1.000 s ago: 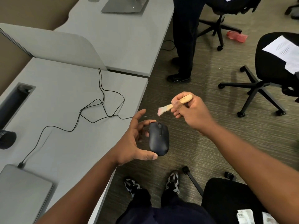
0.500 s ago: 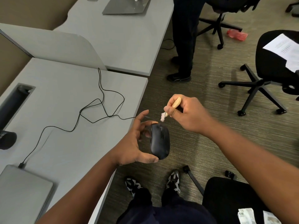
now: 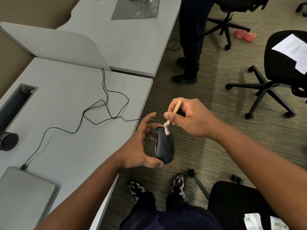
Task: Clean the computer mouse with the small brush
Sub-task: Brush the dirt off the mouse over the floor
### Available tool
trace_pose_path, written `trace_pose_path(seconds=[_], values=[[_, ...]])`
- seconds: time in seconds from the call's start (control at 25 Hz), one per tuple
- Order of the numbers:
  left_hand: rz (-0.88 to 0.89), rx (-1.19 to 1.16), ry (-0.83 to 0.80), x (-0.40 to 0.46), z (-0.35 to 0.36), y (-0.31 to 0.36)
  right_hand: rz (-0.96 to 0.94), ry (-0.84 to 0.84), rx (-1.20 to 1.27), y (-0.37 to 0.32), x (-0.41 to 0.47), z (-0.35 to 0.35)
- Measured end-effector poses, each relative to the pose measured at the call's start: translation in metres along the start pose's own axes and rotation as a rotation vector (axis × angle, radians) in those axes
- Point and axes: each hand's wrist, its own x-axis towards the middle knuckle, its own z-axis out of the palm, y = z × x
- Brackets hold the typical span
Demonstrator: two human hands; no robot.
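My left hand [image 3: 139, 146] grips a black wired computer mouse [image 3: 165, 146] by its ends, thumb at the rear and fingers at the front, holding it in the air just off the desk's right edge. My right hand [image 3: 191, 118] pinches a small brush [image 3: 172, 113] with a pale wooden handle, pointed steeply down. Its white bristles touch the mouse's front top, near the scroll wheel. The mouse's thin black cable [image 3: 103, 113] trails left across the grey desk [image 3: 63, 123].
A closed grey laptop [image 3: 23, 196] lies at the desk's near left, with the cable plugged in. A dark cup [image 3: 7, 141] stands at the left edge. Another person's legs [image 3: 191, 39] stand beyond. Office chairs [image 3: 272, 77] stand on the carpet at right.
My right hand has come down and left, tipping the brush from nearly level to steeply downward until its bristles touch the mouse. My left hand has turned the mouse slightly.
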Motion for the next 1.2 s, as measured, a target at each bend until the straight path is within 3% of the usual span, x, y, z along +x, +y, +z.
trace_pose_path(seconds=[0.12, 0.2, 0.28, 0.36, 0.44, 0.76, 0.88, 1.0, 1.08, 1.2], values=[[-0.012, 0.000, -0.005, 0.000, 0.001, -0.001, -0.057, 0.082, -0.075, 0.006, -0.001, 0.005], [-0.013, 0.011, -0.008, 0.001, 0.000, 0.000, -0.054, 0.130, 0.044, 0.008, -0.004, 0.004], [-0.011, 0.020, -0.004, 0.003, -0.002, 0.000, 0.017, 0.069, 0.290, 0.006, -0.005, -0.002], [-0.008, 0.022, -0.003, 0.003, -0.002, -0.001, 0.079, -0.067, 0.375, 0.005, -0.005, -0.005], [-0.004, 0.024, -0.007, 0.003, -0.001, -0.001, 0.077, -0.084, 0.299, 0.005, -0.004, -0.003], [0.003, 0.001, -0.003, 0.003, 0.001, -0.001, -0.032, 0.161, -0.024, 0.019, -0.001, 0.006], [-0.002, -0.007, -0.011, 0.004, -0.001, -0.001, 0.002, 0.255, 0.107, 0.020, -0.002, 0.001], [-0.002, -0.003, -0.011, 0.004, -0.003, -0.001, 0.085, 0.088, 0.393, 0.016, -0.002, -0.007], [-0.001, -0.005, -0.010, 0.003, -0.003, -0.002, 0.094, -0.019, 0.379, 0.014, -0.001, -0.005], [0.002, 0.000, -0.008, 0.000, 0.000, -0.003, 0.052, 0.065, 0.214, 0.015, 0.000, 0.000]])
